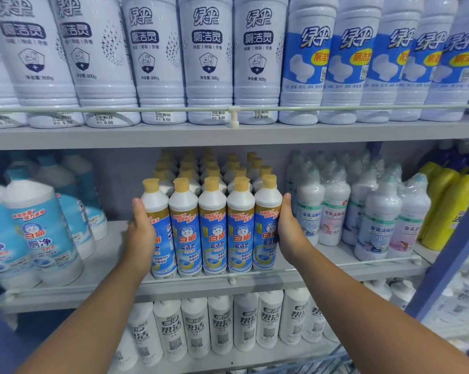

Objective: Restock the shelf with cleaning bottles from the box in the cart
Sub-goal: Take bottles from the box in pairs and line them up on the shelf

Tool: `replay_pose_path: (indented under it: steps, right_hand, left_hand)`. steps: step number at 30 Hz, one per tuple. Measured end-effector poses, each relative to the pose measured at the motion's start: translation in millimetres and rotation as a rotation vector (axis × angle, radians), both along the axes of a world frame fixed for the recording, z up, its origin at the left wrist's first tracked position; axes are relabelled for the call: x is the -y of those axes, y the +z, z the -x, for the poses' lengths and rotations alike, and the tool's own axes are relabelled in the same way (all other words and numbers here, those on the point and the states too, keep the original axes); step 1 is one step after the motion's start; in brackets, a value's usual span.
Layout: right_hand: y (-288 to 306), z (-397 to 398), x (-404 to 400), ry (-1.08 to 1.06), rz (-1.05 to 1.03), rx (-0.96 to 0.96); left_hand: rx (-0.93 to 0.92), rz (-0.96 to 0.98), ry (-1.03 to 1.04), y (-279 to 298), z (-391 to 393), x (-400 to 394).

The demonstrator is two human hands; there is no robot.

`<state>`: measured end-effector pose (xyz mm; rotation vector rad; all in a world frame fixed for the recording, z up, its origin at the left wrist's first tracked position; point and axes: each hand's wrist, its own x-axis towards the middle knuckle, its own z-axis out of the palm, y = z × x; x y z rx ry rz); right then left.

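**Bottles squared up at the shelf front**

Bottles of cleaner, white plastic with tan caps and blue-and-yellow labels [212,228], are seen in the single head view standing upright in a tight block on the grey middle shelf [114,255], five across at the front with further rows behind. The front row is bracketed by both hands. The left hand [141,233] is laid flat against the outer side of the leftmost bottle, fingers straight and pointing up; the right hand [291,230] is pressed in the same way against the rightmost bottle. Nothing is pinched or wrapped: both palms are kept spread, and the row is squeezed between them.

The step in hand is judged to be the closing-up and aligning of the row. It would be done well if equal pressure were applied from both sides, low enough on the bodies that no bottle is tipped, and if the bases were kept just behind the thin white rail [322,266] at the shelf edge, labels facing outward.

A gap is left on the shelf between the block and the large white-and-blue bottles [39,233] to the left; shrink-wrapped white bottles [333,211] stand just beside the right hand. The box and cart are not in view.
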<state>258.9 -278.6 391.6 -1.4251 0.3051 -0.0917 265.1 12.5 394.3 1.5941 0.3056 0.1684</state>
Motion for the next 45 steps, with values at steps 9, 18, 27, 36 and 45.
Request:
replay_pose_path:
  steps: [9, 18, 27, 36, 45]
  right_hand:
    - [-2.2, 2.2, 2.2, 0.018, 0.04, 0.018]
    - [-10.8, 36.5, -0.7, 0.085, 0.298, 0.231]
    - [-17.0, 46.2, -3.0, 0.024, 0.512, 0.278]
    - [-4.2, 70.0, -18.5, 0.003, 0.736, 0.184]
    - [25.5, 113.5, -19.8, 0.099, 1.2, 0.106]
  left_hand:
    - [-0.012, 0.015, 0.02, 1.5, -0.2, 3.4]
    - [0.269, -0.194, -0.086, -6.2, 26.1, -5.0]
    - [0.259, -0.28, -0.17, -16.1, 24.6, -17.9]
    - [0.259, -0.5, -0.169, 7.7, 48.2, -20.5]
    - [0.269, -1.193, -0.095, 48.2, 110.4, -13.3]
